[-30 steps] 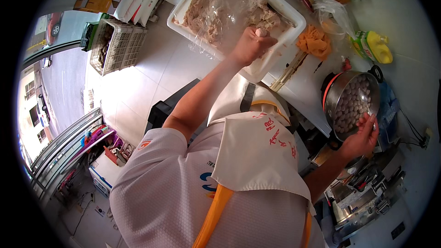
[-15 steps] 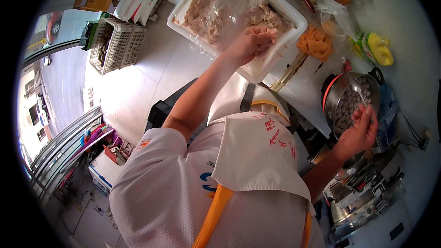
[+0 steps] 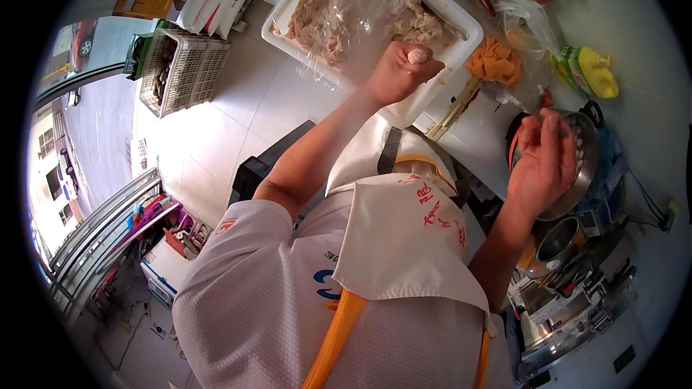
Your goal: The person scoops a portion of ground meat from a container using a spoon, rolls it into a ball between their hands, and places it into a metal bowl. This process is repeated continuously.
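My left hand is closed in a fist over the near side of a white tub. A small round lump of pale minced meat bulges from the top of the fist. Behind it, a big mass of minced meat fills much of the tub, partly covered by clear plastic film. My right hand grips a metal spoon, its bowl pointing toward the tub. Below this hand stands a metal pot holding several meatballs, mostly hidden by the hand.
Orange cloth lies right of the tub, near a yellow bottle and a clear plastic bag. Pale sticks rest between tub and pot. A metal bowl is beside the pot. At left stands a white crate.
My right hand has brought the spoon from above the pot up and left toward the tub. My left fist has turned and tightened, and a round lump of meat now shows at its top.
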Demonstrator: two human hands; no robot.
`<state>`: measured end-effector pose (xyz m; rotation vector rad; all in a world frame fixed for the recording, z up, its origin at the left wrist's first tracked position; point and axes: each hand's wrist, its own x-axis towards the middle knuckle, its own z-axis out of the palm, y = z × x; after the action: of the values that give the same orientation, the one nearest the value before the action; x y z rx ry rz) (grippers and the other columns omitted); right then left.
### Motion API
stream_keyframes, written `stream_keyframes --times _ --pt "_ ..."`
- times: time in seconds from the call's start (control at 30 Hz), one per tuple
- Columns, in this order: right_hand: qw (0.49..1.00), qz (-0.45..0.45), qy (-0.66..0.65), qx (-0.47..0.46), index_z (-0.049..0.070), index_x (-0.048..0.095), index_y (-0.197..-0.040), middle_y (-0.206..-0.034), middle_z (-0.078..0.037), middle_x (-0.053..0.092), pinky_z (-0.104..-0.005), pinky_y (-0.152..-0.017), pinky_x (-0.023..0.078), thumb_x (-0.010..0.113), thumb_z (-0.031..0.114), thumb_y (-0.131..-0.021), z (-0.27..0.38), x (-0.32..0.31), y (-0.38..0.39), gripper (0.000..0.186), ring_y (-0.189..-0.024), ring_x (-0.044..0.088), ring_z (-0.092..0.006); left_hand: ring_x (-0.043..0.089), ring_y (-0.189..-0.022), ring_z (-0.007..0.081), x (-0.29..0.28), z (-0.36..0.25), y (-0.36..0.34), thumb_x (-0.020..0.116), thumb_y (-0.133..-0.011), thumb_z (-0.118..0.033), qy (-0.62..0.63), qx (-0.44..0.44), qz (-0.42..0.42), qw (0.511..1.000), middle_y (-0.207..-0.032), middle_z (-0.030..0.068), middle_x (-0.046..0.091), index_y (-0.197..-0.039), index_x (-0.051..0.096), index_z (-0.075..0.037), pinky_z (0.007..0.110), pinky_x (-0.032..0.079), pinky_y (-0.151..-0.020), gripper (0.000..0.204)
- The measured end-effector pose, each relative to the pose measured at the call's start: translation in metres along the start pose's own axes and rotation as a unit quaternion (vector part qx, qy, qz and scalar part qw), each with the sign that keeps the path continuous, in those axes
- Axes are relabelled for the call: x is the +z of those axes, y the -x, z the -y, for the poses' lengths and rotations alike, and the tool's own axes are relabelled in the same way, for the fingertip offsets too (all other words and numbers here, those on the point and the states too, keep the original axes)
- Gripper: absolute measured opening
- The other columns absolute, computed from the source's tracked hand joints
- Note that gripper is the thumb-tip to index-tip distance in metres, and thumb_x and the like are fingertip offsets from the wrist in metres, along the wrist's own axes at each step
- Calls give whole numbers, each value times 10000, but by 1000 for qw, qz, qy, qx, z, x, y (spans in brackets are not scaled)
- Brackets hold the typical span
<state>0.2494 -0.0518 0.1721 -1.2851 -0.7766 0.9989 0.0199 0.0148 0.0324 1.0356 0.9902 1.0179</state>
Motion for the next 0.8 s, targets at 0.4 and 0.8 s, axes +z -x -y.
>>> stream_keyframes --times 0.4,0.8 --pt "999 -21 -4 26 -36 706 -1136 -873 -131 734 -269 -644 399 690 168 -1039 -10 -10 -4 226 -664 530 -122 434 -651 85 -15 -12 -6 407 -1113 -564 270 -171 115 940 -823 50 668 -1088 697 -52 258 314 -554 589" --pt "999 21 14 27 -35 712 -1113 -884 -134 747 -264 -646 447 666 139 -1053 -6 12 -4 190 -678 582 -125 383 -578 43 4 -18 3 755 -964 -170 19 -64 59 996 -621 -63 438 -625 473 -91 290 314 -530 449"
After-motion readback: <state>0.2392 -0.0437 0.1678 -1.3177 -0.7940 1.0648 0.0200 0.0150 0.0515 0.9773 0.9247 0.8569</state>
